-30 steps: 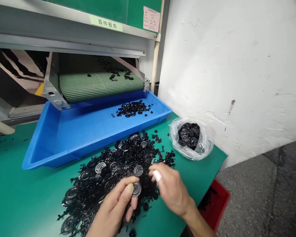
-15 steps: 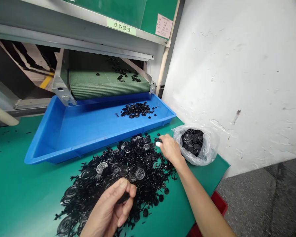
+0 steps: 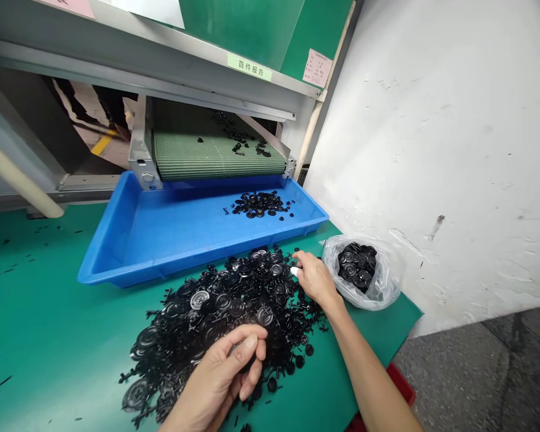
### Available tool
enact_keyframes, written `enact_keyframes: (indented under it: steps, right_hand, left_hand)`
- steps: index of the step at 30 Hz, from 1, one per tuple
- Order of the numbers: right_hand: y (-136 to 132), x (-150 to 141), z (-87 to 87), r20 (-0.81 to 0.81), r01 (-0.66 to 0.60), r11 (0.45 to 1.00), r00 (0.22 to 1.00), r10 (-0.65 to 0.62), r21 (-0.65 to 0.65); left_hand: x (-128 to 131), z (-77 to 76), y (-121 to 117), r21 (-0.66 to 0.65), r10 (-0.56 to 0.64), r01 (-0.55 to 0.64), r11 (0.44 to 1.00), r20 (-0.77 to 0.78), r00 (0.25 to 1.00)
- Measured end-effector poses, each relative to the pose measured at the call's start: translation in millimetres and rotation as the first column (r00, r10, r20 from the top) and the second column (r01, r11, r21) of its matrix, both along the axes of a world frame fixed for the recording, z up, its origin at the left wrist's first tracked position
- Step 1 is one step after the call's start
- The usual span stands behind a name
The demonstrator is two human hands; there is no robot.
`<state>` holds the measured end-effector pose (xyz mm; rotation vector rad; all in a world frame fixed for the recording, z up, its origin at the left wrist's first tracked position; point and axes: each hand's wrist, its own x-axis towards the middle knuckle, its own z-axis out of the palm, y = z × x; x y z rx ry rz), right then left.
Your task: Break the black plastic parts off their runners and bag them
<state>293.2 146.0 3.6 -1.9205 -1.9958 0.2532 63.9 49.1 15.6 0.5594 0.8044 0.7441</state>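
A heap of small black round plastic parts [image 3: 220,306] lies on the green table [image 3: 49,324]. My left hand [image 3: 222,381] rests at the heap's near edge, fingers pinched closed on a small black part that is mostly hidden. My right hand [image 3: 312,277] reaches to the heap's far right edge, fingers curled down onto the parts, with white tape on one fingertip; what it holds, if anything, is hidden. A clear plastic bag [image 3: 364,273] filled with black parts sits just right of that hand.
A blue tray [image 3: 162,231] stands behind the heap, with a few black parts [image 3: 261,204] in its right part. A green conveyor belt [image 3: 216,157] feeds into it, carrying more parts. A white wall rises at right; a red bin [image 3: 400,390] sits below the table edge.
My right hand moved from near the left hand out to the heap's far right edge by the bag. The left hand closed tighter on its part. The view shifted rightwards.
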Motion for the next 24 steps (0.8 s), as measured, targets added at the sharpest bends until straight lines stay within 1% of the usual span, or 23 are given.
enact_keyframes:
  steps: [3,8,12,18,21,24]
  right_hand:
    - [0,2,0.2,-0.033,-0.046,0.999,0.998,0.046,0.013]
    - [-4,11,-0.2,-0.096,-0.087,0.996,0.991,0.090,0.035]
    - [-4,19,-3.4,-0.118,-0.049,0.998,0.992,0.054,0.040]
    - [0,20,-5.3,-0.131,-0.005,1.000,0.991,0.008,0.025]
    - [-3,20,-1.3,-0.190,0.001,1.000,0.982,0.005,0.030]
    - [-17,13,9.3,-0.262,0.009,0.997,0.965,0.010,0.072]
  left_hand:
    - [0,-0.2,0,0.036,-0.001,0.001,0.999,0.008,1.000]
    - [-2,-2.3,-1,0.039,-0.007,0.007,0.999,0.022,1.000]
    - [-2,-2.8,-1,0.034,-0.004,0.002,0.999,0.033,0.999]
    - [-2,-1.1,-1,0.036,-0.011,0.010,0.999,0.036,0.999]
    - [-1,-0.8,-1,0.043,-0.004,0.002,0.999,0.038,0.999]
    - [1,1.1,-1,0.049,0.009,-0.010,0.999,0.020,1.000]
